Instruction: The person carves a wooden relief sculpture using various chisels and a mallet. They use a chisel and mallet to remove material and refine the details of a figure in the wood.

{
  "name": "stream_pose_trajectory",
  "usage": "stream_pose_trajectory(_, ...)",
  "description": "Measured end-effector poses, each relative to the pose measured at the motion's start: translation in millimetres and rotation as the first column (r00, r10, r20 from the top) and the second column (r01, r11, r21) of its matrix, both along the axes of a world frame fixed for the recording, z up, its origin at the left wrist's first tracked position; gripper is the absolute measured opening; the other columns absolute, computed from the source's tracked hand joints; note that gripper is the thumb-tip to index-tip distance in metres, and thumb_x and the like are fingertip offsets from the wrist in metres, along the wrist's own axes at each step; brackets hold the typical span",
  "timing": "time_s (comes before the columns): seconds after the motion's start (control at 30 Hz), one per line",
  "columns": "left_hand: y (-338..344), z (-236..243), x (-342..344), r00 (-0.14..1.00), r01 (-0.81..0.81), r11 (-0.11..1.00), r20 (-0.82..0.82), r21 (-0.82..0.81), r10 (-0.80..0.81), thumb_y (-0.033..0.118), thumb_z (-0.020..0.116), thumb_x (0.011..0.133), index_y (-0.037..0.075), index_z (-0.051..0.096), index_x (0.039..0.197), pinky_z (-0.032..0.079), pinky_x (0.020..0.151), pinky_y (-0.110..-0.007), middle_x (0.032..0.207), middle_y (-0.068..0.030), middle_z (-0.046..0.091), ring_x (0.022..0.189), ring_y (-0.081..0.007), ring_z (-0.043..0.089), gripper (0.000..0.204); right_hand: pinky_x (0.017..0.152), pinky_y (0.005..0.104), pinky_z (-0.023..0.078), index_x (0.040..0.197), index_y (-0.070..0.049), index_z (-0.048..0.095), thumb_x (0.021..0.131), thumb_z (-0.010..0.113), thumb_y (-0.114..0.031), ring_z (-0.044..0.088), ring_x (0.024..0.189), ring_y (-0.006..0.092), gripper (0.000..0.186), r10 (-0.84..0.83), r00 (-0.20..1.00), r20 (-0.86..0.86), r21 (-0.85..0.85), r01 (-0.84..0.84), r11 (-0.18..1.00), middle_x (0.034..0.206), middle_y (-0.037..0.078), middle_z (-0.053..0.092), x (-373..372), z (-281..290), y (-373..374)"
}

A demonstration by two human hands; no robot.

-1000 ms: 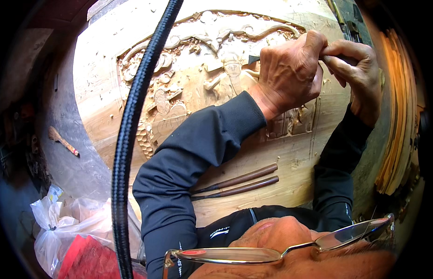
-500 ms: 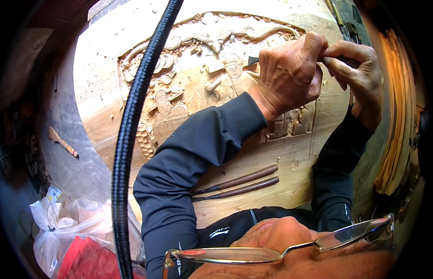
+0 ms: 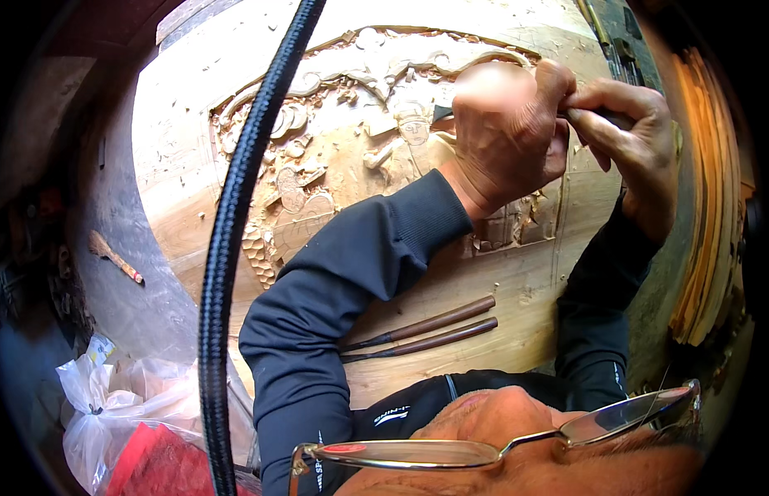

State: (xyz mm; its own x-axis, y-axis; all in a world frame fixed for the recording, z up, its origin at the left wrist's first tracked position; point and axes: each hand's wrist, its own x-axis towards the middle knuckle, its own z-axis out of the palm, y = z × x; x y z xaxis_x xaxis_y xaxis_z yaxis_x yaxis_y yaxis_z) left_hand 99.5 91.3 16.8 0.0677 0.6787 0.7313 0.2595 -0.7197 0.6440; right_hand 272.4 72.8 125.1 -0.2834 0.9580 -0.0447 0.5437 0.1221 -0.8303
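A pale wooden panel [image 3: 178, 231] carries relief carving of scrollwork and a figure, strewn with shavings. My left hand [image 3: 508, 132] is closed over a dark chisel [image 3: 441, 112], whose flat blade shows beside the carved head [image 3: 414, 130]. My right hand [image 3: 628, 132] grips the handle end, fingers curled, just right of the left hand. The rest of the tool is mostly hidden by my fingers. Two more long dark-handled tools [image 3: 442, 335] lie on the panel below my left wrist, beside my sleeve.
A thick braided cord [image 3: 227, 248] crosses the left side of the view. A brush [image 3: 116, 256] lies on the grey bench, above a plastic bag [image 3: 120, 397] and red material [image 3: 157, 463]. Stacked boards [image 3: 698, 207] stand at the right, with metal tools [image 3: 616, 50] at top right.
My hands have shifted slightly left with the chisel over the carving, its blade now closer to the carved head. The grip stays much the same.
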Motion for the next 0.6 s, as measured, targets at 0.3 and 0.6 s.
stream_pose_trajectory(0.3, -3, 3, 0, 0.999, 0.024, 1.000, 0.028, 0.015, -0.024, 0.006, 0.077, 0.079, 0.011, 0.055, 0.110, 0.053, 0.055, -0.039, 0.070, -0.0068, 0.063, 0.062, -0.0262, 0.070, 0.038, 0.046, 0.0188, 0.043, 0.110, 0.001, 0.081, 0.100, 0.074, -0.008, 0.060, 0.054, 0.0039, 0.015, -0.040, 0.996, 0.078, 0.034, 0.037, 0.999, 0.073, 0.002, 0.071, -5, 5, -10)
stream_pose_trajectory(0.6, -2, -1, 3, 1.000, -0.005, 1.000, -0.005, 0.008, 0.005, 0.008, 0.077, 0.081, 0.010, 0.055, 0.106, 0.053, 0.055, -0.039, 0.070, -0.0080, 0.063, 0.061, -0.0272, 0.070, 0.034, 0.046, 0.0188, 0.043, 0.109, 0.001, 0.080, 0.101, 0.074, -0.006, 0.060, 0.054, 0.0037, 0.013, -0.048, 0.999, 0.012, 0.010, 0.048, 0.999, 0.075, 0.003, 0.071, -4, -4, -10)
